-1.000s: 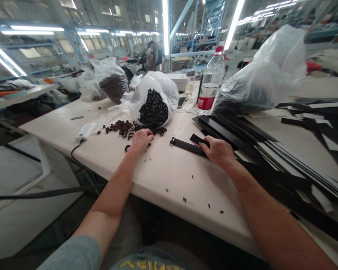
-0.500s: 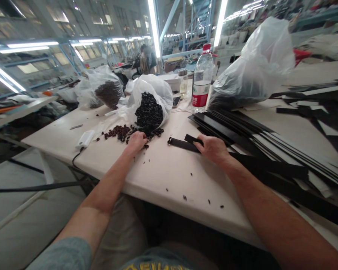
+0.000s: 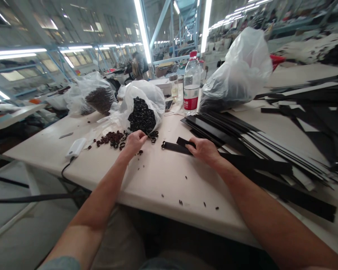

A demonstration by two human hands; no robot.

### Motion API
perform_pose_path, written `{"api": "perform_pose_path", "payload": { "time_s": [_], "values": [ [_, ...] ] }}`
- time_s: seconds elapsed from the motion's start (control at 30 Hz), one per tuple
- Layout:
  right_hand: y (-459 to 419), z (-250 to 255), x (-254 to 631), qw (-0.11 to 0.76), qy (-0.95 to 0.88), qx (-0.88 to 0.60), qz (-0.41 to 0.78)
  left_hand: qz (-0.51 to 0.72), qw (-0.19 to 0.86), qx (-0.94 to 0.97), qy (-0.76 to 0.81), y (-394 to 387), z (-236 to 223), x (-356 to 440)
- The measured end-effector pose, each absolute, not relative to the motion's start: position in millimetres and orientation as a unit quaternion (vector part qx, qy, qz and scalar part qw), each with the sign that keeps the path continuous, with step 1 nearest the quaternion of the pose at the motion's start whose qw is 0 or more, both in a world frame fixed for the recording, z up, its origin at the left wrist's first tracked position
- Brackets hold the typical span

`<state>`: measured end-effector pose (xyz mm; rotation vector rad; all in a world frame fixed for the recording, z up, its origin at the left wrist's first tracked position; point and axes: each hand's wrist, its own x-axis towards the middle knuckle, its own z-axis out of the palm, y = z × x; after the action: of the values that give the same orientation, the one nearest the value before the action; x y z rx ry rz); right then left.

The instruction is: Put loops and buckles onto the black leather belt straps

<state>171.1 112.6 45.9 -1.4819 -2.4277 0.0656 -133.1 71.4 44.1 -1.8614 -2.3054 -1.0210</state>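
My left hand (image 3: 135,143) is closed in a pinch at the mouth of a clear plastic bag (image 3: 159,99) full of small black rings (image 3: 142,115). What its fingertips hold, if anything, is too small to make out. Beside it lies a loose heap of small dark-brown pieces (image 3: 111,138). My right hand (image 3: 203,149) grips a short black strip (image 3: 182,141) between thumb and fingers. Under that hand a longer black strip (image 3: 173,147) lies on the table, with a small ring (image 3: 163,145) at its left end.
Stacked black and white strips (image 3: 242,138) cover the right side. Behind stand a water bottle (image 3: 191,84), a glass jar (image 3: 174,87) and a large plastic bag (image 3: 239,71). A white device (image 3: 75,148) with a cord sits left. Tiny dark bits (image 3: 180,202) dot the table's front.
The view has swung slightly, shifting everything a little to the left. My left hand has lifted slightly from the loose rings. My right hand keeps its grip on the short strip.
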Motion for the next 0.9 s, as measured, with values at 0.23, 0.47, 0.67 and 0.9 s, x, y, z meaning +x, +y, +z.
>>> {"api": "perform_pose_path", "payload": {
  "time_s": [0.23, 0.47, 0.67, 0.9],
  "values": [
    [106.9, 52.3, 170.2, 0.168, -0.843, -0.506, 0.072, -0.578, -0.135, -0.56, -0.578, 92.4, 34.3, -75.2],
    [108.8, 52.3, 170.3, 0.192, -0.827, -0.515, 0.121, -0.653, -0.27, -0.502, -0.499, 89.1, 14.8, -49.3],
    [107.0, 50.9, 166.7, 0.205, -0.829, -0.491, 0.172, -0.657, -0.363, -0.465, -0.47, 85.2, 15.5, -35.5],
    [104.3, 52.9, 166.6, 0.211, -0.828, -0.49, 0.173, -0.64, -0.438, -0.431, -0.462, 84.9, 13.9, -28.8]
  ]
}}
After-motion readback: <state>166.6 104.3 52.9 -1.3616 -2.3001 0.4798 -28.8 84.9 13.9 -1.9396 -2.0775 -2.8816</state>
